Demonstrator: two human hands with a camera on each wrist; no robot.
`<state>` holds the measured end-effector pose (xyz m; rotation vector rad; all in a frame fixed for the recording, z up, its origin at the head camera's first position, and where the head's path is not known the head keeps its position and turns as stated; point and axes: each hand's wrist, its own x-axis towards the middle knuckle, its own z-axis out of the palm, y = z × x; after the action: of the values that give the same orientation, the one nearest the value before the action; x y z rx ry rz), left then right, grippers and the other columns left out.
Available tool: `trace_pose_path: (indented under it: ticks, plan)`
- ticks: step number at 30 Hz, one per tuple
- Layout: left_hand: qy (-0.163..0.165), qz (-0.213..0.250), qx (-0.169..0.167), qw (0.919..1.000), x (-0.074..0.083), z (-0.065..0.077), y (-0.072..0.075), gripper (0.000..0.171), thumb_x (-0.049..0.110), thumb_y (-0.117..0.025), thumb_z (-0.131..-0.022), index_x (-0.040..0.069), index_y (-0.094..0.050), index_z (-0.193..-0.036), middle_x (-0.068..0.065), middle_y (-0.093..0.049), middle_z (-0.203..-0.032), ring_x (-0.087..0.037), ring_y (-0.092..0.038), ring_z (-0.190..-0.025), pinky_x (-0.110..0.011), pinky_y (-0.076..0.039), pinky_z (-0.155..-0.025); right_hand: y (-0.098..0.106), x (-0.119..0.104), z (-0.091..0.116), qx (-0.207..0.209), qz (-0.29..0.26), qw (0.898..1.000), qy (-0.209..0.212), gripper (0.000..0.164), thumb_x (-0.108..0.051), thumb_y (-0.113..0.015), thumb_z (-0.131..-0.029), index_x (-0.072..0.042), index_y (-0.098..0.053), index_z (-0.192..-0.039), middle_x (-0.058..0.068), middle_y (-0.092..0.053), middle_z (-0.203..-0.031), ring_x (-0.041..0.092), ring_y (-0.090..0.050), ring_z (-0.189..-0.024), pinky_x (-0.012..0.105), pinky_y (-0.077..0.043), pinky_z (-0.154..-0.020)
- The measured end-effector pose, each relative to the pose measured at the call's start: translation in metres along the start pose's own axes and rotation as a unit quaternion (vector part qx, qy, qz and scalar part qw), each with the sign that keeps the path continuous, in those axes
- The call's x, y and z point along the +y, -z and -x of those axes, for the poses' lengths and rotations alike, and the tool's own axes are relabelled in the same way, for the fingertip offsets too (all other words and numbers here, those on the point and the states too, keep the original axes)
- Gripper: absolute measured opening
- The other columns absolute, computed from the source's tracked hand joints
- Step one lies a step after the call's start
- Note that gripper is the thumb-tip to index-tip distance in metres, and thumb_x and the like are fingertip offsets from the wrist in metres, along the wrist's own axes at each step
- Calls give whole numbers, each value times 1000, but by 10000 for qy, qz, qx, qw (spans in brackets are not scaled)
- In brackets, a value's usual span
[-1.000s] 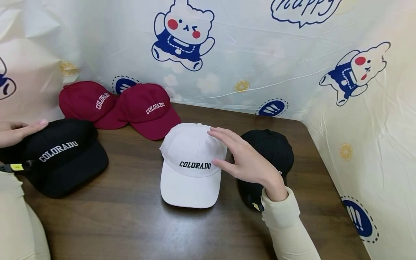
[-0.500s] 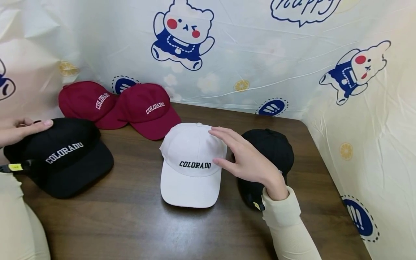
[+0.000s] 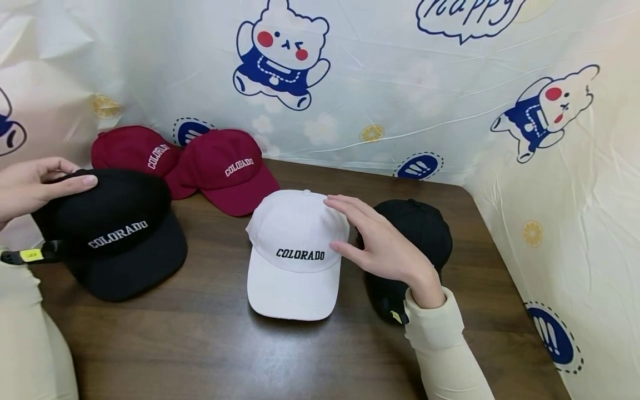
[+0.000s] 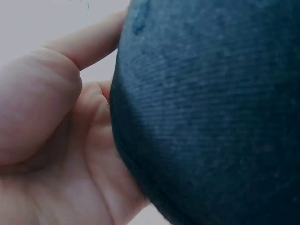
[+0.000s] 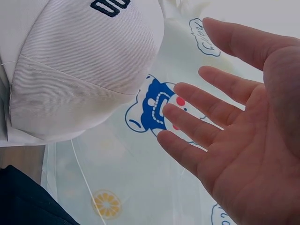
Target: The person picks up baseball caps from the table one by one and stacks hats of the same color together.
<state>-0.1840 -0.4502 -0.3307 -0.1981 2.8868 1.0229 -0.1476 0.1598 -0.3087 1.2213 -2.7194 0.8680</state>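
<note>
While the left hand [image 3: 37, 186] grips a black cap [image 3: 127, 266] by its back, the right hand [image 3: 385, 244] is open beside a white cap [image 3: 295, 228]. The left arm comes in at the left edge, with the thumb laid along the top of the black cap. The right arm reaches up and left from the bottom, its fingers a bit bent and spread apart. From the head it looks like the fingertips touch the white cap, but the right wrist view shows a gap.

The left hand is cut off by the edge, and its fingertips hide behind the cap. I cannot tell if this cap touches the tabletop [image 3: 200, 350]. The right hand and wrist cover part of a second black cap [image 3: 412, 222], and most of its word.

The held cap is at the left, and its long way runs from the hand down to the brim, which points near and right. The white cap sits in the middle, its brim pointing straight to the person. Two red caps [image 3: 227, 161] sit at the back left, by a cloth [image 3: 400, 83] with bear pictures.
</note>
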Motion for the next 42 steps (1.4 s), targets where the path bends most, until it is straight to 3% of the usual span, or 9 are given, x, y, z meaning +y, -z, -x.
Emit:
trace_pose_path:
  ticks: [2,8,11,17,21,26,30,36,42]
  plan:
    - [-88,108,-120,9998,10,2,0,18,50,-65,-104,51,-56,-89,22,-64,-78,0,-55,-73,-23,-45,-63,0,1,0,11,-1,10000,-6,72,-23,-78,-99,-13,-43,-161,3,-41,-167,20,-41,-151,44,-40,-122]
    - [-455,216,-88,9987,41,10,-6,13,41,-68,-105,46,-58,-97,22,-67,-80,-3,-61,-72,-16,-45,-66,3,2,0,19,-40,9999,-97,73,-23,-78,-99,-15,-42,-162,2,-41,-167,19,-40,-152,45,-40,-122]
    - [-547,110,-55,9984,56,15,-9,10,41,-68,-105,37,-59,-108,19,-67,-81,-6,-61,-72,-15,-46,-66,4,1,0,40,-47,9999,-112,73,-22,-78,-99,-15,-42,-162,2,-41,-166,20,-40,-152,46,-39,-122]
    - [-845,-36,292,9960,86,30,-11,34,38,-71,-104,12,-58,-120,24,-66,-82,-3,-60,-72,-13,-45,-64,5,2,0,134,-38,9999,-73,71,-22,-78,-99,-14,-44,-161,2,-43,-165,19,-42,-151,45,-40,-121]
    - [-1198,38,764,9899,107,45,-15,25,30,-73,-103,13,-60,-115,28,-62,-80,2,-55,-72,-10,-41,-64,4,2,1,218,-18,9998,-14,70,-21,-78,-99,-14,-44,-161,2,-44,-164,19,-43,-150,45,-41,-120]
    - [-1565,354,915,9828,129,63,-21,15,20,-75,-102,21,-63,-111,23,-64,-82,1,-54,-75,-8,-41,-65,4,2,1,384,8,9992,116,69,-19,-78,-99,-12,-45,-160,4,-46,-163,19,-44,-150,45,-43,-119]
    - [-1882,681,970,9750,138,76,-24,22,9,-77,-98,26,-66,-107,14,-65,-82,-2,-54,-76,-10,-42,-64,3,0,1,490,-54,9986,197,69,-17,-78,-98,-11,-46,-159,4,-47,-162,19,-45,-149,45,-44,-118]
    - [-2272,1135,629,9652,144,87,-27,29,-5,-75,-95,18,-68,-112,5,-69,-83,-7,-60,-73,-13,-48,-62,2,-6,0,616,-213,9974,301,68,-18,-79,-98,-14,-47,-158,3,-48,-161,19,-46,-149,44,-44,-119]
    - [-2891,1333,-395,9471,150,85,-33,28,-13,-68,-96,8,-65,-115,-5,-69,-88,-17,-61,-80,-25,-48,-66,-1,-14,-2,702,-520,9943,606,67,-15,-80,-97,-10,-49,-156,5,-52,-158,19,-50,-145,42,-46,-117]
